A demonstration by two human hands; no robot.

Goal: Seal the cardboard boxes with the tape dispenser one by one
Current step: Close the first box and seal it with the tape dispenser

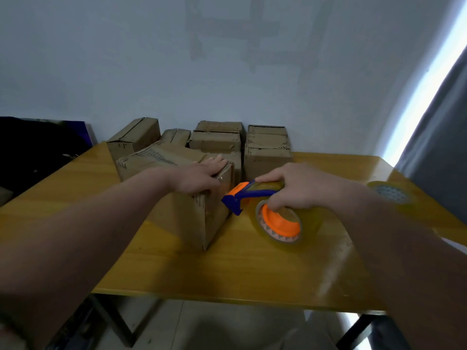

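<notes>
Here, left fingers (217,161) lie flat on the box (192,218), right fingers (276,201) grip the dispenser (277,221).

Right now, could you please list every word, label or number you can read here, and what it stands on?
No text is readable.
Tape roll on the tape dispenser: printed marks on its core, too blurred to read.
Front cardboard box: dark marks on top, too blurred to read.

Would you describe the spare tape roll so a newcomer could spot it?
On the yellow table, look near its right edge. The spare tape roll lies flat there; the other roll sits in the orange tape dispenser the right hand grips.
</notes>
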